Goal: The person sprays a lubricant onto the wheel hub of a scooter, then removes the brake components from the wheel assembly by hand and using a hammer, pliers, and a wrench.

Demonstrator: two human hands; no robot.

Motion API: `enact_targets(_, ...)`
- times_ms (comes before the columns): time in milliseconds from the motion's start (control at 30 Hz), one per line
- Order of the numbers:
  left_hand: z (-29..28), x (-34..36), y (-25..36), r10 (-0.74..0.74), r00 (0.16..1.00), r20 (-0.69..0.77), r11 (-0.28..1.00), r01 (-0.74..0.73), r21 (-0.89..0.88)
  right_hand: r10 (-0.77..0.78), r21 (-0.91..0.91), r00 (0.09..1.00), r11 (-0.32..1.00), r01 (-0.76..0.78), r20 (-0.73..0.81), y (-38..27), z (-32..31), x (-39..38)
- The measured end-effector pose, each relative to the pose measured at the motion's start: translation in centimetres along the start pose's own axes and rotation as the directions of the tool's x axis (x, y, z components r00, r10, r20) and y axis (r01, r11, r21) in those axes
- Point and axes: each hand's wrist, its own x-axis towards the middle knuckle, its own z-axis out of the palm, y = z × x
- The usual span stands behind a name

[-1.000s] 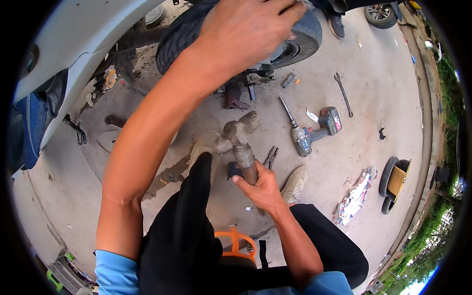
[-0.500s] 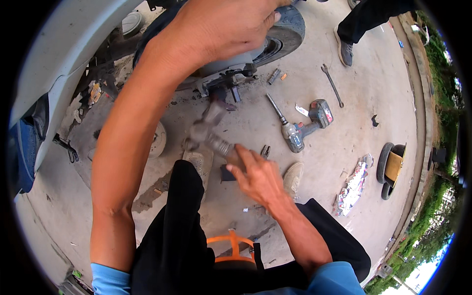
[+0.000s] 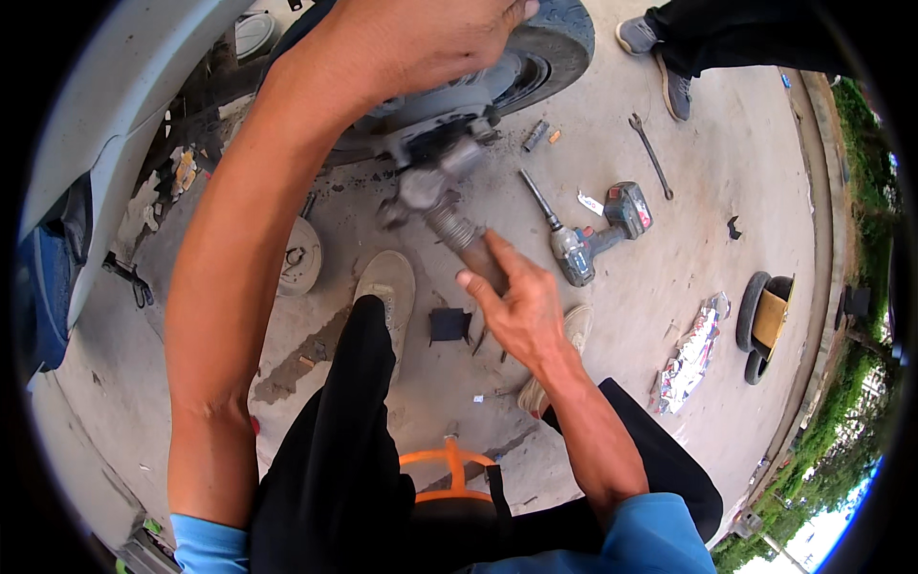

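My right hand (image 3: 521, 311) is closed round the near end of a grey metal part with a ridged cylindrical section (image 3: 448, 222). Motion blurs its far end, which is up against the dark wheel-hub assembly (image 3: 394, 145) beside the vehicle; whether they touch I cannot tell. My left hand (image 3: 435, 43) reaches over the tyre (image 3: 564, 53) at the top, and the picture's edge hides most of its fingers. What it grips, if anything, does not show. A cordless impact wrench (image 3: 577, 253) with a long socket lies to the right of the ridged part.
A spanner (image 3: 652, 158) and a short socket (image 3: 536, 136) lie on the concrete. A round metal part (image 3: 300, 258) stands left of my shoe, with a small dark block (image 3: 448, 324) nearby. Further right are crumpled foil (image 3: 690, 354) and small tyres (image 3: 751, 311). Another person's shoes (image 3: 674, 91) are at upper right.
My right hand has moved up and slightly right with the ridged metal part, nearer the hub assembly. The left hand has shifted slightly up and left. A second shoe of the other person shows.
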Motion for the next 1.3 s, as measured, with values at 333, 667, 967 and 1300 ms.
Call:
enact_targets(333, -0.5, -0.1, 0.1, -0.004, 1.000, -0.026, 0.999, 0.003, -0.038, -0.031, -0.093, 0.991, 0.995, 0.044, 0.133, -0.3, -0.6, -1.4)
enact_targets(667, -0.4, -1.4, -0.5, -0.007, 0.995, -0.103, 0.998, 0.001, -0.058, 0.293, 0.383, 0.951, 0.893, -0.236, -0.097, 1.3, 2.7, -3.9)
enact_targets(967, -1.9, -3.5, 0.4, -0.083, 0.996, -0.033, 0.993, 0.086, 0.082, 0.459, 0.286, 0.888, 0.854, -0.434, -0.025, 5.0, 5.3, -6.1)
enact_targets(1300, 0.6, -15.1, 0.7, -0.313, 0.864, -0.395, 0.891, 0.411, 0.194, 0.279, 0.050, 0.892, 0.959, -0.280, -0.356, 6.4, 3.9, -0.8)
